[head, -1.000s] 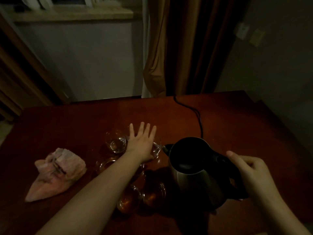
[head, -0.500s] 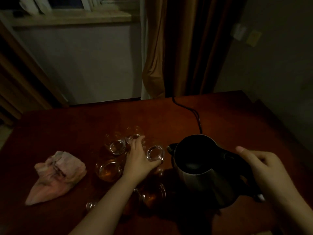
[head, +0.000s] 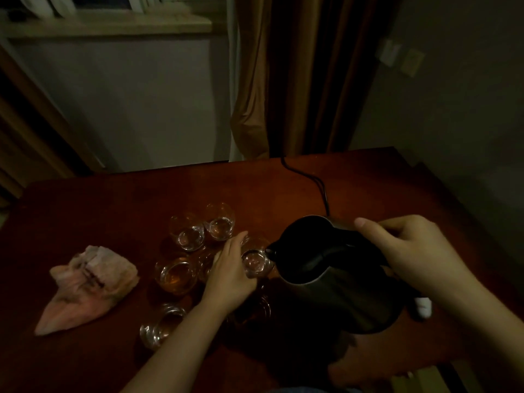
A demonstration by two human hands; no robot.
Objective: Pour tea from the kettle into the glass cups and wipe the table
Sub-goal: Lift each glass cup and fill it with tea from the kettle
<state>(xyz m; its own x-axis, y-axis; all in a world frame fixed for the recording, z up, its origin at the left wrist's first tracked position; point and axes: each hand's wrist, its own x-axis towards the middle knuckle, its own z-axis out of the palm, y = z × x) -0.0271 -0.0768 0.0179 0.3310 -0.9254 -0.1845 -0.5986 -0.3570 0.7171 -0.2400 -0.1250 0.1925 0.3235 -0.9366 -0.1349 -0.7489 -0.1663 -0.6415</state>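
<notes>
The right hand (head: 411, 251) grips the kettle (head: 334, 279) handle; the left hand (head: 229, 276) curls around a glass cup (head: 255, 262) beside the spout. Over-tilting risks spillage onto the fingers.

Dark red table (head: 119, 199): glass cups (head: 187, 234), pink cloth (head: 90, 285), black cord (head: 314, 182).

Left hand (head: 231, 275) curled, thumb forward; right hand (head: 411, 251) fisted (thumb on top), forearms converging.

Dim room. Brown curtain (head: 297, 80) hangs against grey wall (head: 136, 103); window sill (head: 113, 24) upper left; wall switches (head: 401, 56) right.
</notes>
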